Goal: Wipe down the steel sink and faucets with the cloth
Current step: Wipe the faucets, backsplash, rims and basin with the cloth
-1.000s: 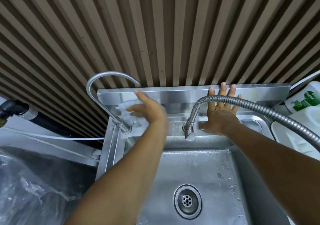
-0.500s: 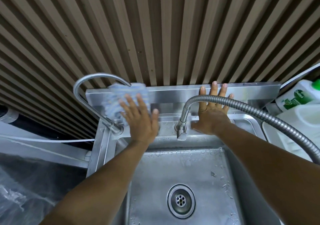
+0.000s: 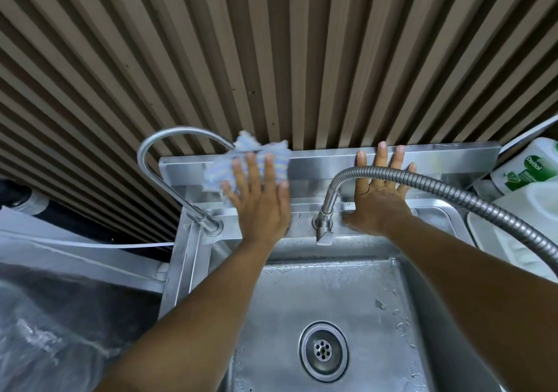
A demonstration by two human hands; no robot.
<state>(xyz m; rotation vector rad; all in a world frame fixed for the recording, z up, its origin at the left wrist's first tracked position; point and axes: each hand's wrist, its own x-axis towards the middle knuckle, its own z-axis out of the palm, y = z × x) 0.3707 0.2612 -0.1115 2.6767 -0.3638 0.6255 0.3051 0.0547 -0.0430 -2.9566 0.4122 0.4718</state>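
Note:
A steel sink [image 3: 329, 298] with a wet basin and a round drain [image 3: 323, 351] lies below me. My left hand [image 3: 259, 198] presses a pale blue striped cloth [image 3: 220, 168] flat against the steel backsplash [image 3: 317, 165], fingers straight. My right hand [image 3: 379, 192] rests flat on the backsplash further right, fingers spread. A curved gooseneck faucet [image 3: 157, 162] rises at the sink's back left corner. A flexible ribbed faucet hose [image 3: 453, 192] arcs from its base [image 3: 324, 222] across my right hand toward the right edge.
A ribbed brown wall panel [image 3: 271, 59] stands behind the sink. White detergent jugs [image 3: 528, 174] and a white container [image 3: 513, 240] sit at the right. Clear plastic sheeting [image 3: 45, 331] covers the surface on the left, with a thin white tube [image 3: 90, 242] above it.
My left hand moved from near the gooseneck's base up and right, flattening the cloth onto the backsplash. My right hand stayed pressed in place.

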